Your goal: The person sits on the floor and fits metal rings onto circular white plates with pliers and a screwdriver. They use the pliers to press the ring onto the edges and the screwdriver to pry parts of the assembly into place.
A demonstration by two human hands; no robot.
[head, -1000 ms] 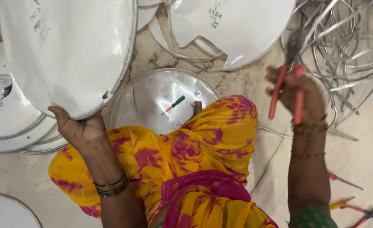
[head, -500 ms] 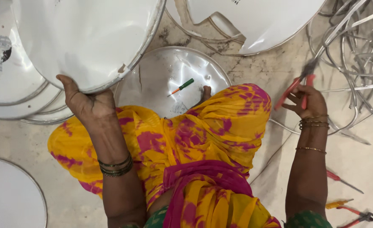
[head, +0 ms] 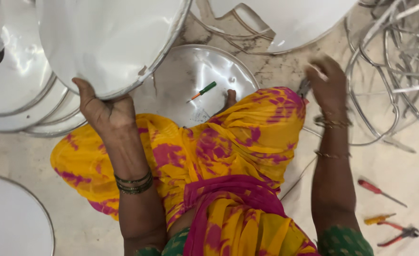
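Fingers of the left hand (head: 106,111) stay curled under the rim of the big white disc (head: 110,38), tipped over the lap. Right hand (head: 327,83) has dropped lower beside the knee, blurred; red-handled pliers gone from view, grip unclear.

Garment: a yellow wrap (head: 209,156) blotched with pink is worn.
Sleeves: green, dotted cuffs (head: 344,242).
Left wrist: dark green bangles (head: 134,184).
Right wrist: thin gold bangles (head: 333,124).
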